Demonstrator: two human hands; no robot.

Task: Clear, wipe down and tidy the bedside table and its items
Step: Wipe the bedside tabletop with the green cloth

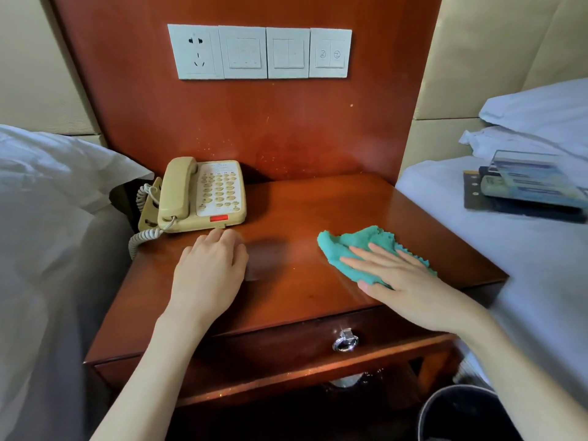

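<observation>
— Where's the cloth?
— On the bedside table [286,291], right of the phone [203,195]: my right hand [404,278] presses the green cloth [356,246] flat, fingers straight.
— Your left hand?
— My left hand [210,265] rests palm-down just before the phone, holding nothing.

My right hand [404,278] covers part of the cloth [356,246]. The bin [458,415] is cut off at the bottom edge, and I can't read the stacked items [525,189] on the bed.
</observation>
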